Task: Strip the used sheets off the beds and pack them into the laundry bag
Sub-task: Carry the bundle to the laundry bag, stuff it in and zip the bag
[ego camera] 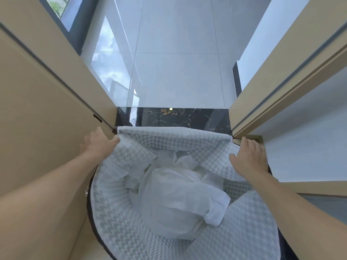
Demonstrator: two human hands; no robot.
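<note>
Open laundry bag [169,141] standing at dark threshold [187,117]
Observed: left hand [99,145] pinches left rim corner; right hand [248,156] fingers, close together, curl over right rim; white sheets [174,194] lie bunched inside

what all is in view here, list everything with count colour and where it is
laundry bag: one, grey-and-white houndstooth with a dark outer edge, standing open in the doorway
sheets: a crumpled bundle, count unclear, white, inside the bag
threshold strip: one, black marble with gold veins, just beyond the bag
floor tiles: several, pale grey and glossy, beyond the threshold
door frames: two, tan, one on each side of the bag
window: one, dark frame, greenery outside, top left
left hand: one, holds the bag's rim at its left corner
right hand: one, on the bag's right rim, grip unclear
</note>
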